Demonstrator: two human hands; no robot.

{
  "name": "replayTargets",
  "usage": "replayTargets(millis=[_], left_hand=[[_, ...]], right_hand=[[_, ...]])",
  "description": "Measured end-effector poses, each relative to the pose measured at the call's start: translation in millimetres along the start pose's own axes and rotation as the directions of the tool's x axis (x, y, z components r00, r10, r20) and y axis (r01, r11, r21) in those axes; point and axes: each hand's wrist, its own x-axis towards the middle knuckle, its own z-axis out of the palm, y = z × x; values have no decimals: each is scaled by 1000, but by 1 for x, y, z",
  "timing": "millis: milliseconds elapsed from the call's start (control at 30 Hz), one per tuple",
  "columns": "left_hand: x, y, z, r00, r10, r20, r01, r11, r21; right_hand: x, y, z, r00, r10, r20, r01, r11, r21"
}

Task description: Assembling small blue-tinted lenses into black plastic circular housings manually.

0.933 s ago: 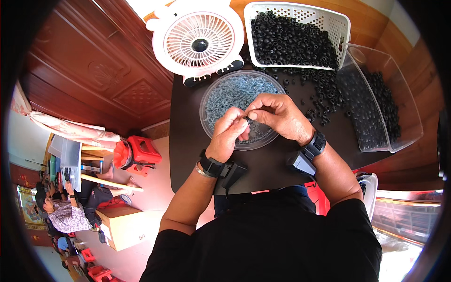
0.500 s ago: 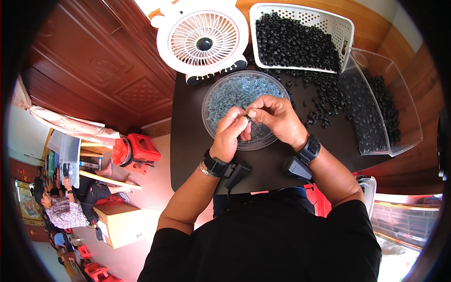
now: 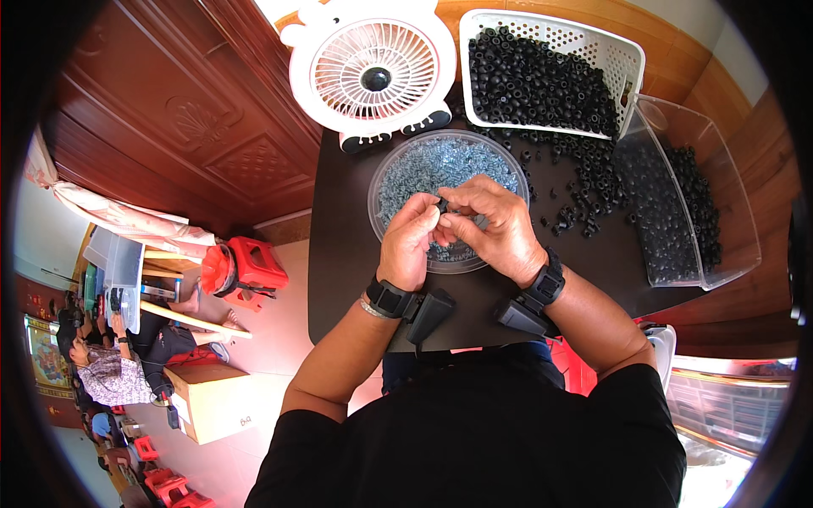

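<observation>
Above a round clear bowl of small bluish see-through pieces, both my hands meet at the fingertips. My left hand is closed, its thumb and forefinger pinching a small black ring-like part. From the other side, my right hand bends its thumb and fingers onto the same part. Fingers cover most of it, and whether a bluish piece is also held I cannot make out. Loose black parts like it lie scattered on the dark table to the right of the bowl.
A white animal-shaped fan stands behind the bowl. At the back right sits a white perforated basket heaped with black parts; a clear plastic bin holding more lies beside it. Far left, another person sits near a cardboard box.
My right hand has turned and shifted slightly, its thumb now lower against my left fingers. The black part is tucked further between the fingertips. The whole view has shifted a little.
</observation>
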Motion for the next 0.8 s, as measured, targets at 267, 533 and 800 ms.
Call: replayTargets(millis=[267,533,800], left_hand=[[-1,-4,3,1000,-14,-28,12,998,-62],[-6,-5,3,997,-70,-21,70,997,-38],[-6,-7,3,1000,-12,-12,11,1000,-18]], right_hand=[[4,-8,-3,988,-154,7,150,951,-269],[4,-5,-2,979,-195,54,202,919,-338],[5,-8,4,963,-261,63,265,889,-374]])
